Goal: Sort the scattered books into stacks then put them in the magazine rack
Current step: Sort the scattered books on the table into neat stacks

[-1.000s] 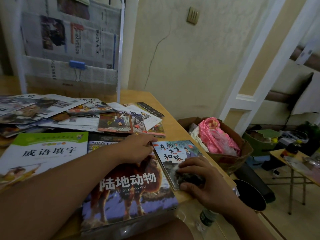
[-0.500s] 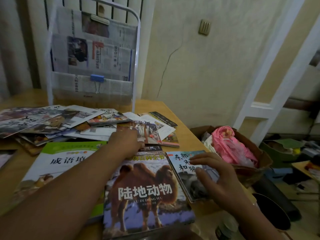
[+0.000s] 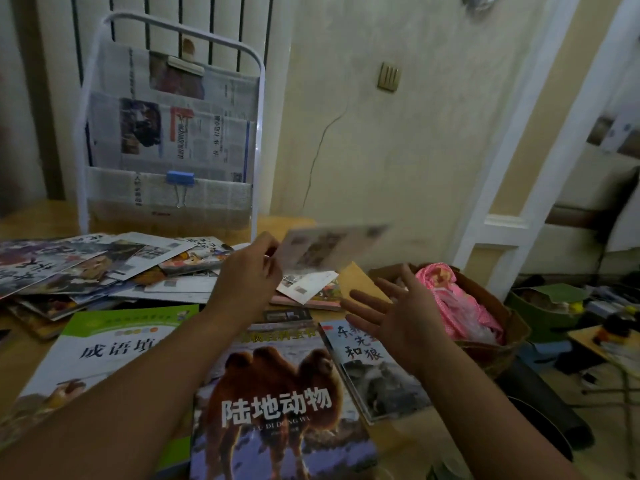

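The left hand (image 3: 247,271) pinches one corner of a thin, blurry picture book (image 3: 334,245) and holds it up in the air, probably so it can go on a pile, while the right hand (image 3: 391,318) waits with its fingers spread wide and holds nothing, maybe ready to catch it. The big camel book (image 3: 277,407) lies flat right under both arms, with the messy heap of thin books (image 3: 104,268) beyond it and the white wire magazine rack (image 3: 169,133) standing further back, stuffed with newspapers. There is free air above the camel book, but the wooden table's (image 3: 360,282) edge is close on its right side, so a book could slip off there.
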